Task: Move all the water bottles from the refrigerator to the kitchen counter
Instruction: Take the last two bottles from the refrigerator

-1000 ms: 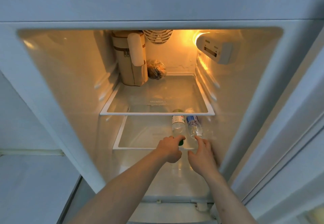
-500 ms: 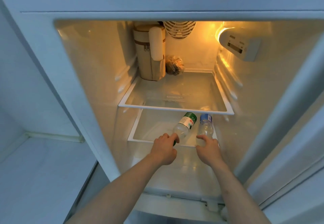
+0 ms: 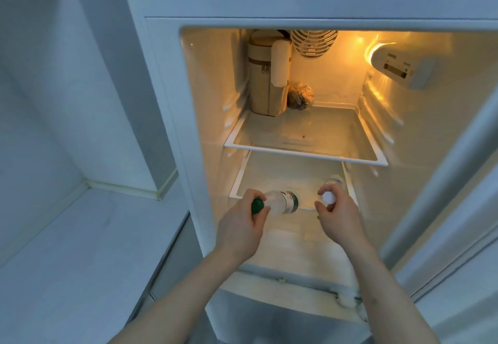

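Since the earlier frame both bottles are drawn forward, caps toward the viewer. Left hand point(image 3: 239, 225) grips the green-capped bottle point(image 3: 280, 203); right hand point(image 3: 338, 215) grips the white-capped bottle point(image 3: 330, 191), both above the lower shelf point(image 3: 269, 179). Neck grips risk slipping; bench point(image 3: 67, 263) at 9 o'clock.

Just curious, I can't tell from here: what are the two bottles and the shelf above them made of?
The green-capped bottle looks like clear thin plastic: see-through wall, printed label, glossy green cap. The white-capped bottle seems the same, though blurred. The upper shelf appears to be glass in a white plastic frame: it is transparent and reflects the light.
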